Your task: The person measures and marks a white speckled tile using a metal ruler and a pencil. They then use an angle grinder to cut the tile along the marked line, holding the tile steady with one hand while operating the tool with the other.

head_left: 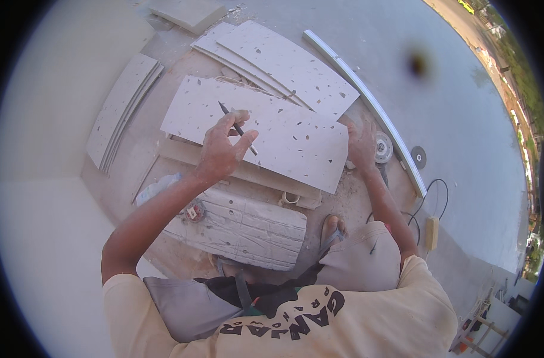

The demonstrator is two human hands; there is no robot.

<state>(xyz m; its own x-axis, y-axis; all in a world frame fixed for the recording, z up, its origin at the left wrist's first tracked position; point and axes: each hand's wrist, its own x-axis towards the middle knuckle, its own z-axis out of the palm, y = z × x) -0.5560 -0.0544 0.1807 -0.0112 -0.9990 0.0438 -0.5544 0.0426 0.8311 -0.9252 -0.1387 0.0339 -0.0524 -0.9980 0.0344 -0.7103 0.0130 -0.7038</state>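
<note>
Dusty grey floor (462, 143) surrounds a white, speckled, rectangular slab (293, 143); the left hand (220, 153) pinches a slim black pen (239, 129) above it; the right hand (362, 146) is at its right end, grip impossible to tell; a grey-disced grinder (384, 147) is partly hidden.

Clear path over speckled tile (290, 138) btwn L grip (222, 149) w/ pen (238, 128) & R grip (361, 145) at its R edge. Beyond R grip: grinder (383, 148) just beside, then long metal bar (370, 102), blocking low pass. Open floor (468, 155) past bar, excl. loose disc (418, 157) & cable (447, 194). Far side: tile pile (290, 62). L side: stacked tiles (121, 107) nr wall (51, 113).
</note>
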